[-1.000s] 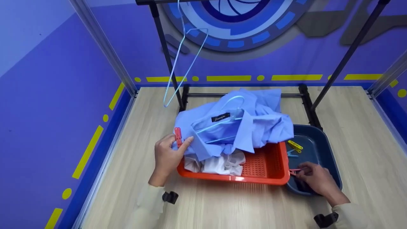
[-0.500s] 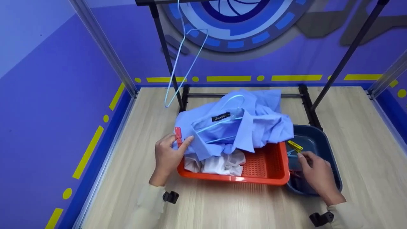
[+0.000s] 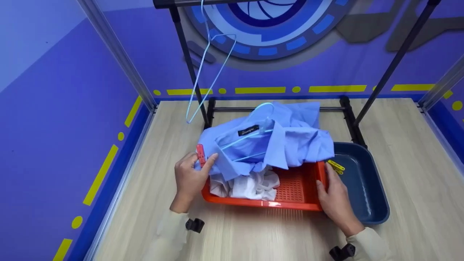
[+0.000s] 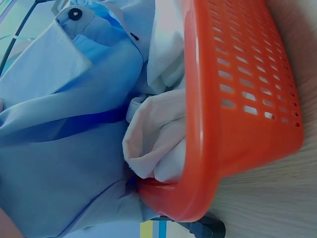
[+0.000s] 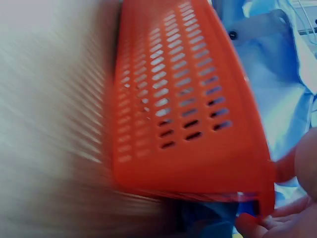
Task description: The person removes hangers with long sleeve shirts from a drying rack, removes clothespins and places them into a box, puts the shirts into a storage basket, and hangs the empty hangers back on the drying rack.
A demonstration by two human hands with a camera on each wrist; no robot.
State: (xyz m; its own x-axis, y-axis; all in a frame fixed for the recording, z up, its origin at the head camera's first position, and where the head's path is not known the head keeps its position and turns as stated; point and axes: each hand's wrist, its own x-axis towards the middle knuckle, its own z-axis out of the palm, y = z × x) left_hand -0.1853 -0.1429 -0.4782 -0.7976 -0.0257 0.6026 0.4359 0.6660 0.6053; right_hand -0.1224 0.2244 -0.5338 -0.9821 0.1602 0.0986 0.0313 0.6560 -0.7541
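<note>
A light blue shirt (image 3: 297, 141), with a blue hanger (image 3: 266, 105) in its collar, lies over the red basket (image 3: 297, 206). My left hand (image 3: 190, 177) pinches the shirt's left shoulder, beside a red clothespin (image 3: 201, 155) on the cloth. My right hand (image 3: 335, 197) straddles the basket's right rim, thumb inside and fingers outside. In the right wrist view the thumb and fingers meet at the basket corner. Whether a small thing is also between them is hidden. White cloth (image 3: 250, 186) lies in the basket.
A dark blue tub (image 3: 377, 195) with a yellow clothespin (image 3: 336, 166) stands right of the basket. Behind stands a black rack (image 3: 349, 119), another blue hanger (image 3: 206, 72) hanging from its top bar. Purple walls (image 3: 54, 119) enclose the left and back.
My right hand has moved left from the clothespins in the tub to the basket's rim. The shirt's collar and hanger have shifted slightly left, while my left hand keeps its hold.
</note>
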